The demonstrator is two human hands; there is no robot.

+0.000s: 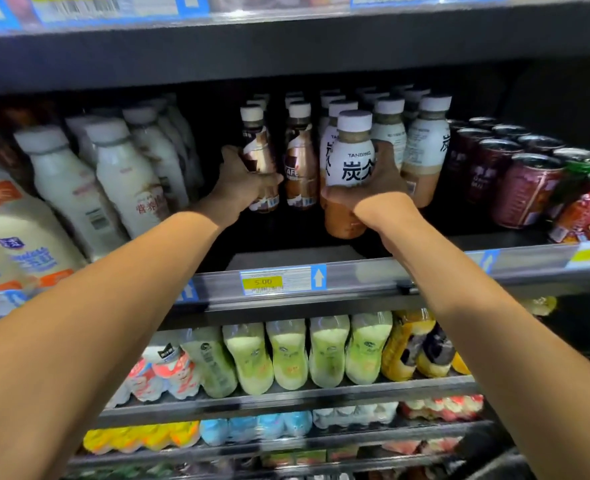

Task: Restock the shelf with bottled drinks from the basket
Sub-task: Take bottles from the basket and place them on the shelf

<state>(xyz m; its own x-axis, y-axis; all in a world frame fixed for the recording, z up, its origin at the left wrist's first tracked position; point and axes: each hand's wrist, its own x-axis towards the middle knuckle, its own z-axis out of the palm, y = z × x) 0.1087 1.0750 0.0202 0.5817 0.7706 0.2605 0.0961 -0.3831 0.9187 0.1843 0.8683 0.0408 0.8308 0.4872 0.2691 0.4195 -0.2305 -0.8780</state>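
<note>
Both arms reach into the middle shelf [355, 275]. My left hand [241, 183] is wrapped around a brown coffee bottle [259, 150] with a white cap, standing in the left row beside a matching brown bottle [300, 168]. My right hand [373, 192] grips a white-labelled Tanbing bottle [350, 161] with brown drink in its base, held at the front of several like bottles [421, 154]. The basket is out of view.
White milk bottles [124, 174] fill the shelf's left side. Dark red cans [525, 188] stand on the right. A yellow price tag [263, 281] sits on the shelf rail. The shelf below holds green drink bottles [288, 355] and yellow ones [404, 348].
</note>
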